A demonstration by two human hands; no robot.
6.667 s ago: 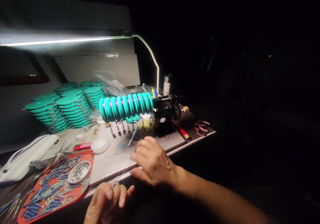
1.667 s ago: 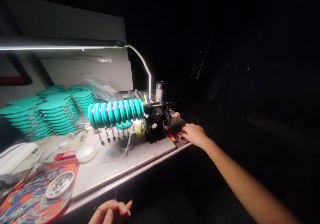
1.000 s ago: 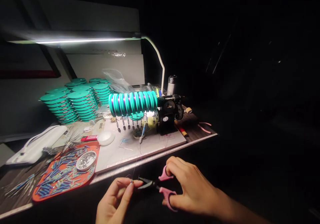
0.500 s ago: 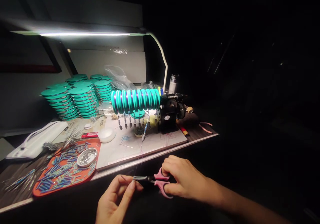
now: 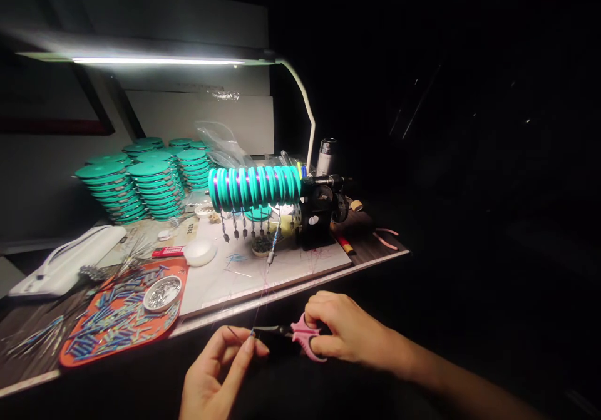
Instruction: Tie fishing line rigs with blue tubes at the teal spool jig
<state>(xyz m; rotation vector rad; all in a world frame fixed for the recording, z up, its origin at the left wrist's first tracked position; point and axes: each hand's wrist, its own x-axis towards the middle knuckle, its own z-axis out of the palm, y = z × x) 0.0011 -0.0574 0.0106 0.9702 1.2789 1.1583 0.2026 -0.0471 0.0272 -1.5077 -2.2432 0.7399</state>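
Thumb and fingers of my left hand (image 5: pixel 225 370) are pinched on a thin line, with a small bluish piece at the fingertips. From there the line runs up toward a beaded piece (image 5: pixel 272 249) hanging below a row of teal spools (image 5: pixel 256 188) on a black winding machine (image 5: pixel 319 216). My right hand (image 5: pixel 345 332) grips pink-handled scissors (image 5: pixel 306 336), fingers in the loops. Their blades point left and reach the left fingertips, looking nearly closed. Several small weights hang on short wires under the spools.
An orange tray (image 5: pixel 176 320) of small tubes holds a white dish (image 5: pixel 162 293) of metal bits. Stacks of teal spools (image 5: pixel 157 185), a white round container (image 5: pixel 200 253) and pink-handled pliers (image 5: pixel 385 238) lie on the table. A lamp (image 5: pixel 159 62) hangs above.
The scissors' handles have come closer together and the blades have closed. My left hand has stayed almost in place.
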